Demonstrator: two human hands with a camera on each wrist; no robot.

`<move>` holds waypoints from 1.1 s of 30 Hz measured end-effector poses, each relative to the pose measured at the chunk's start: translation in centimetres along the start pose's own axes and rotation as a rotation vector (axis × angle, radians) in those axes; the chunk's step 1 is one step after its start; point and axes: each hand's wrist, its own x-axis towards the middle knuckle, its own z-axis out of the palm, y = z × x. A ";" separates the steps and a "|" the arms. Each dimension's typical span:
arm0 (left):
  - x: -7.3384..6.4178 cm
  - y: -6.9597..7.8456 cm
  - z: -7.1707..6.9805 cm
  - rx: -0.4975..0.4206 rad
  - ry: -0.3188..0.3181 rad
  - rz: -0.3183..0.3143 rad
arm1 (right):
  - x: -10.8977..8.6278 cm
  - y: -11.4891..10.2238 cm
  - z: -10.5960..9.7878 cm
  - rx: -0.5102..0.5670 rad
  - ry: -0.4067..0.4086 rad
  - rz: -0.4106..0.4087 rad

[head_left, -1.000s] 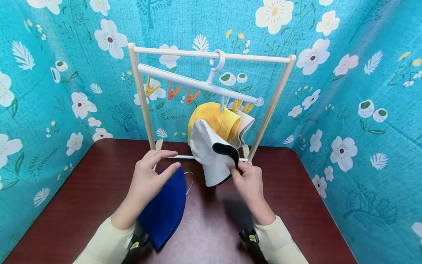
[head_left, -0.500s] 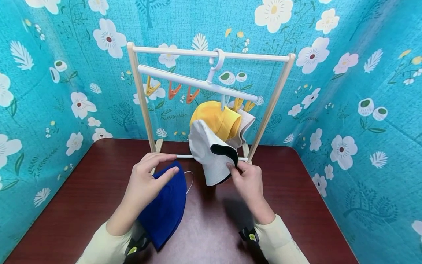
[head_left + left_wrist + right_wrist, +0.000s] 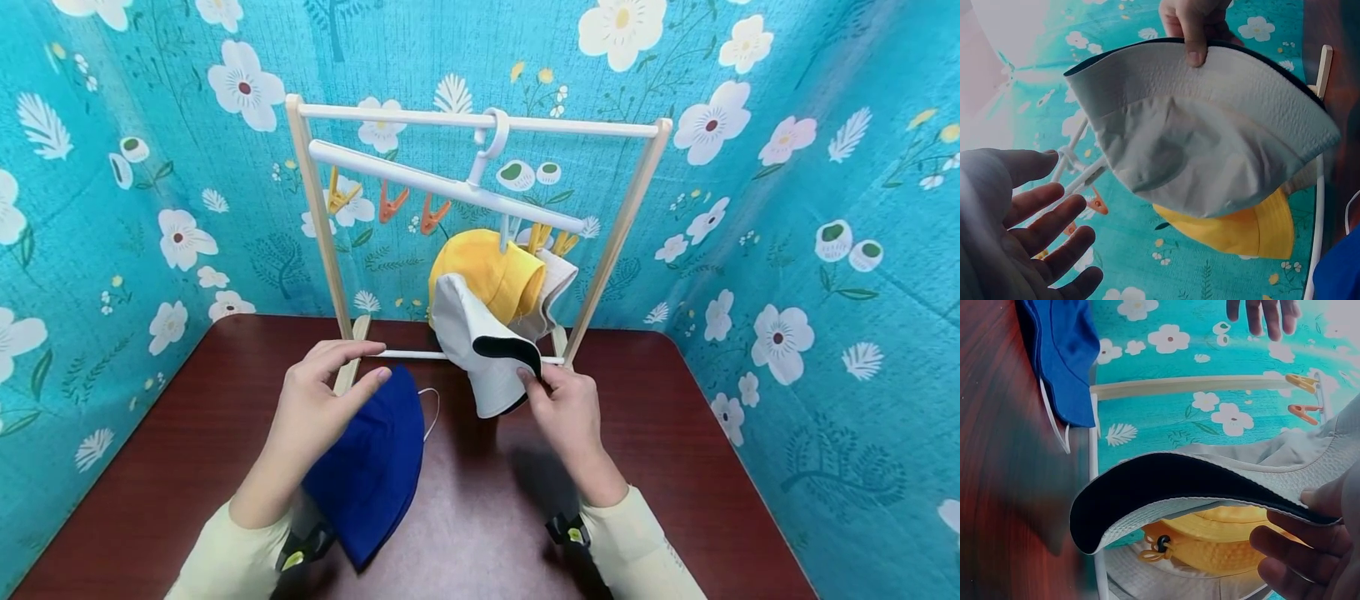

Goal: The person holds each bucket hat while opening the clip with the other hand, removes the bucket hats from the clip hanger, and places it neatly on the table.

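Note:
My right hand [image 3: 566, 417] pinches the brim of a light grey bucket hat [image 3: 468, 321] with a black underside, thumb on the outer face. The hat hangs tilted in the air in front of the rack. In the left wrist view its crown [image 3: 1179, 156] points down. My left hand [image 3: 315, 417] hovers left of it with fingers spread, holding nothing. Beneath that hand lies a folded blue hat [image 3: 375, 483] with a white cord. Behind the grey hat, a yellow hat [image 3: 480, 262] and a pale beige hat [image 3: 558, 279] hang from clips, both partly hidden.
A wooden rack [image 3: 630, 225] carries a tilted white hanger [image 3: 420, 177]. Unused clips hang on its left half: one yellow clip [image 3: 341, 196] and two orange, among them this orange clip [image 3: 433, 218]. Flowered turquoise cloth [image 3: 780, 250] encloses the dark red table [image 3: 187, 442].
My left hand has drifted a little left, away from the grey hat. The grey hat's brim has turned slightly in my right hand, which stays nearly in place.

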 end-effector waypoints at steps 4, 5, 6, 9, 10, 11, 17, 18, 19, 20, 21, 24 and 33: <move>0.2 -0.3 -0.5 0.004 0.013 -0.016 | -0.1 0.1 0.3 -0.011 0.002 -0.013; 0.2 -0.4 -0.6 0.005 0.015 -0.020 | -0.1 0.2 0.4 -0.012 0.004 -0.017; 0.3 -0.5 -0.6 0.005 0.017 -0.025 | -0.2 0.2 0.5 -0.012 0.005 -0.021; 0.4 -0.6 -0.9 -0.005 0.020 -0.046 | -0.2 0.4 0.7 -0.016 0.009 -0.028; 0.4 -0.6 -0.9 -0.010 0.019 -0.060 | -0.2 0.5 0.8 -0.019 0.009 -0.030; 0.4 -0.7 -1.0 -0.016 0.019 -0.074 | -0.3 0.5 0.9 -0.023 0.005 -0.030; 0.6 -0.9 -1.2 -0.022 0.009 -0.138 | -0.4 0.9 1.3 -0.055 -0.002 -0.050; 0.6 -0.9 -1.2 -0.021 0.007 -0.144 | -0.4 0.9 1.4 -0.058 -0.002 -0.059; 0.5 -0.9 -1.2 -0.020 0.005 -0.149 | -0.5 0.9 1.4 -0.061 -0.002 -0.067; 0.5 -0.9 -1.3 -0.019 0.005 -0.153 | -0.5 1.0 1.4 -0.064 -0.001 -0.078; 0.5 -0.9 -1.3 -0.017 0.005 -0.155 | -0.5 1.0 1.5 -0.065 -0.002 -0.084; 0.5 -0.9 -1.5 -0.016 0.012 -0.155 | -0.7 1.0 1.6 -0.069 -0.003 -0.110; 0.7 -0.9 -1.8 -0.002 0.032 -0.143 | -0.9 0.8 1.8 -0.104 -0.020 -0.199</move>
